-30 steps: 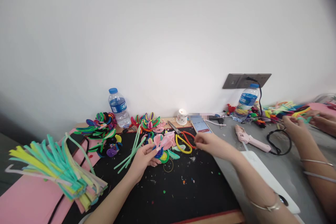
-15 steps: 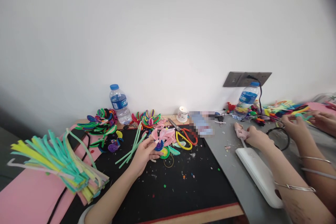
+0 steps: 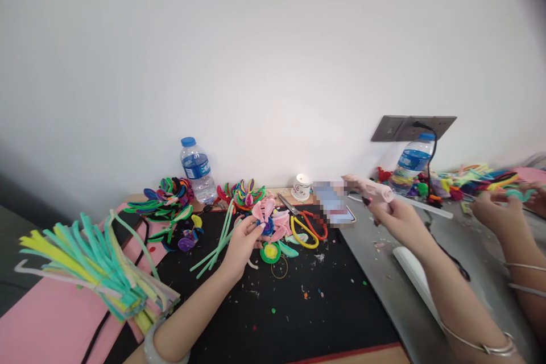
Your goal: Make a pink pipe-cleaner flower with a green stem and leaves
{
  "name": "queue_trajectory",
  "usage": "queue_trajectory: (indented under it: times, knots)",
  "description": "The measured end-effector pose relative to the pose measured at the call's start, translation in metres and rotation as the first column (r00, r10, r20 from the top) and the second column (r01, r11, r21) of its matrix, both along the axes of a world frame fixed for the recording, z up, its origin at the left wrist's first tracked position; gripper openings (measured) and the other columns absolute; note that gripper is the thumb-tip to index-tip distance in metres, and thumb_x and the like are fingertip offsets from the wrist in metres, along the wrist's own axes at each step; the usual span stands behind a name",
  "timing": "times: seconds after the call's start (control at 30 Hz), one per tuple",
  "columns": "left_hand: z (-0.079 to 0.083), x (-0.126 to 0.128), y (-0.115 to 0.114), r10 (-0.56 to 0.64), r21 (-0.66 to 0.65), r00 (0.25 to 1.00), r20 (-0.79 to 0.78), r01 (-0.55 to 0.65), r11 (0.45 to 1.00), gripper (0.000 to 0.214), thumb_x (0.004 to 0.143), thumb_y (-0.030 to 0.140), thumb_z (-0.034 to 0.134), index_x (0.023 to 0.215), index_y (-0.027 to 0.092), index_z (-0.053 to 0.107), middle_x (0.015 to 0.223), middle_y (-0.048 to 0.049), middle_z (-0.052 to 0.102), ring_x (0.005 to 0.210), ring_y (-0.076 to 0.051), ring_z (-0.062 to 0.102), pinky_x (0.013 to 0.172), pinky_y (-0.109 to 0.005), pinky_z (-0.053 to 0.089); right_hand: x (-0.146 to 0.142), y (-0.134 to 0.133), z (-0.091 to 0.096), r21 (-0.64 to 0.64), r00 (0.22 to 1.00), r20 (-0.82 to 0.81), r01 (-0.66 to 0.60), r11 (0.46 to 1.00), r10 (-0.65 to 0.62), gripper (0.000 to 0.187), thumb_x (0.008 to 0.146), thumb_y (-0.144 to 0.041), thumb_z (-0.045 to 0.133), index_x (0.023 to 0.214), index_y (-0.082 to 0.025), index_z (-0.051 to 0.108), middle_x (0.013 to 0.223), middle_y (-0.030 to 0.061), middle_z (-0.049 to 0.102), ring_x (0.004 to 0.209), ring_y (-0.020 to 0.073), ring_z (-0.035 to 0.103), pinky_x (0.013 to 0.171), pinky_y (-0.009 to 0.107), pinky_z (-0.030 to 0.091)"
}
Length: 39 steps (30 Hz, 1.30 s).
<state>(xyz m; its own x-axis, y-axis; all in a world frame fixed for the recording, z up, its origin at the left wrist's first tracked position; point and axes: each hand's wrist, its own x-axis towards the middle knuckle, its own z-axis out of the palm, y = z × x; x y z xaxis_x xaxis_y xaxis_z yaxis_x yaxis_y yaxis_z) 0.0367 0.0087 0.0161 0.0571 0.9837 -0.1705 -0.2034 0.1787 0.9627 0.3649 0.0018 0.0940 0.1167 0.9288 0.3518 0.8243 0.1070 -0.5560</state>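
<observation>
My left hand point(image 3: 242, 242) pinches a pipe-cleaner flower point(image 3: 277, 219) with pink petals and a blue centre, above the black mat. A green coil with a yellow middle point(image 3: 270, 252) sits just below it, beside mint-green leaf shapes point(image 3: 288, 248). To the right, my right hand point(image 3: 394, 216) is closed around a pink hot glue gun point(image 3: 371, 186), raised above the grey tabletop. Its nozzle end points left, and a pale glue stick point(image 3: 429, 208) juts out behind. Between my hands lie scissors point(image 3: 305, 219) with yellow and orange handles.
Bundled pipe cleaners point(image 3: 98, 267) lie at left on pink sheets. Finished coloured shapes point(image 3: 170, 199), a water bottle point(image 3: 198, 173) and a paper cup point(image 3: 301, 186) line the wall. A phone point(image 3: 335, 205) lies behind the scissors. At far right, a co-worker's hand point(image 3: 497, 216) handles a green piece.
My right hand has lifted the glue gun off the grey tabletop and brought it leftward. The flower in my left hand has turned, showing its blue centre between spread petals.
</observation>
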Motion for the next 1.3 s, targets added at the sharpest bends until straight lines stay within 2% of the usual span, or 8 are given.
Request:
queue_trajectory:
  times: [0.07, 0.17, 0.3, 0.4, 0.5, 0.63, 1.0, 1.3]
  knots:
    - [-0.002, 0.002, 0.005, 0.021, 0.045, 1.000, -0.008, -0.020, 0.999, 0.029, 0.071, 0.030, 0.063, 0.094, 0.015, 0.054, 0.075, -0.0017, 0.065, 0.062, -0.014, 0.066, 0.045, -0.016, 0.045, -0.032, 0.002, 0.001, -0.051, 0.980, -0.149, -0.140, 0.989, 0.131, 0.024, 0.077, -0.037, 0.050, 0.066, -0.016, 0.056, 0.048, -0.0008, 0.049, 0.045, 0.0130, 0.046, 0.044, 0.023, 0.035]
    - [-0.008, 0.004, 0.011, 0.027, 0.082, 1.000, -0.006, -0.027, 0.996, 0.032, 0.070, 0.033, 0.063, 0.095, 0.015, 0.052, 0.081, -0.0041, 0.067, 0.068, -0.018, 0.067, 0.050, -0.020, 0.049, -0.074, 0.010, -0.010, -0.070, 0.944, -0.289, -0.184, 0.980, 0.157, 0.022, 0.073, -0.035, 0.054, 0.062, -0.015, 0.053, 0.048, -0.0021, 0.048, 0.045, 0.0103, 0.041, 0.044, 0.022, 0.033]
    - [-0.015, 0.003, 0.014, 0.030, 0.104, 1.000, -0.007, -0.029, 0.994, 0.038, 0.070, 0.034, 0.063, 0.101, 0.016, 0.049, 0.093, -0.0073, 0.068, 0.073, -0.020, 0.069, 0.058, -0.024, 0.053, -0.111, 0.021, -0.043, -0.119, 0.865, -0.442, -0.320, 0.940, 0.239, 0.017, 0.072, -0.030, 0.053, 0.066, -0.014, 0.054, 0.050, -0.0023, 0.050, 0.045, 0.0098, 0.041, 0.043, 0.021, 0.033]
    - [-0.017, 0.000, 0.016, 0.030, 0.133, 0.999, -0.020, -0.027, 0.991, 0.039, 0.072, 0.033, 0.062, 0.104, 0.016, 0.049, 0.097, -0.0082, 0.067, 0.078, -0.022, 0.069, 0.061, -0.025, 0.053, -0.127, 0.022, -0.068, -0.080, 0.814, -0.482, -0.409, 0.909, 0.324, 0.018, 0.075, -0.029, 0.052, 0.081, -0.014, 0.059, 0.058, -0.0007, 0.055, 0.050, 0.0113, 0.045, 0.047, 0.022, 0.037]
    - [-0.019, -0.003, 0.016, 0.046, 0.159, 0.999, -0.023, -0.041, 0.986, 0.037, 0.073, 0.033, 0.061, 0.104, 0.016, 0.049, 0.099, -0.0085, 0.067, 0.081, -0.023, 0.068, 0.063, -0.027, 0.054, -0.133, 0.018, -0.085, -0.076, 0.802, -0.473, -0.449, 0.890, 0.364, 0.020, 0.078, -0.031, 0.052, 0.085, -0.014, 0.059, 0.058, -0.0010, 0.054, 0.049, 0.0110, 0.044, 0.046, 0.022, 0.036]
    - [-0.020, -0.003, 0.015, 0.066, 0.158, 0.997, -0.029, -0.060, 0.986, 0.034, 0.074, 0.030, 0.060, 0.102, 0.015, 0.049, 0.100, -0.0105, 0.066, 0.081, -0.023, 0.068, 0.063, -0.027, 0.054, -0.136, 0.016, -0.093, -0.058, 0.806, -0.448, -0.459, 0.886, 0.388, 0.018, 0.080, -0.032, 0.052, 0.083, -0.015, 0.059, 0.057, -0.0007, 0.054, 0.049, 0.0110, 0.044, 0.046, 0.022, 0.036]
    - [-0.020, -0.006, 0.011, 0.066, 0.193, 0.997, -0.030, -0.059, 0.979, 0.043, 0.075, 0.031, 0.060, 0.113, 0.016, 0.048, 0.104, -0.0106, 0.065, 0.086, -0.023, 0.066, 0.064, -0.027, 0.054, -0.137, 0.017, -0.090, -0.042, 0.821, -0.360, -0.487, 0.872, 0.442, 0.020, 0.082, -0.031, 0.050, 0.083, -0.015, 0.061, 0.058, 0.0001, 0.053, 0.050, 0.0122, 0.045, 0.048, 0.023, 0.037]
    - [-0.019, -0.005, 0.012, 0.091, 0.190, 0.996, -0.026, -0.085, 0.978, 0.043, 0.074, 0.031, 0.060, 0.112, 0.015, 0.049, 0.100, -0.0105, 0.065, 0.082, -0.023, 0.067, 0.061, -0.027, 0.053, -0.137, 0.016, -0.087, -0.047, 0.829, -0.325, -0.494, 0.868, 0.455, 0.029, 0.083, -0.033, 0.049, 0.100, -0.014, 0.062, 0.081, 0.0055, 0.065, 0.068, 0.0176, 0.056, 0.060, 0.027, 0.045]
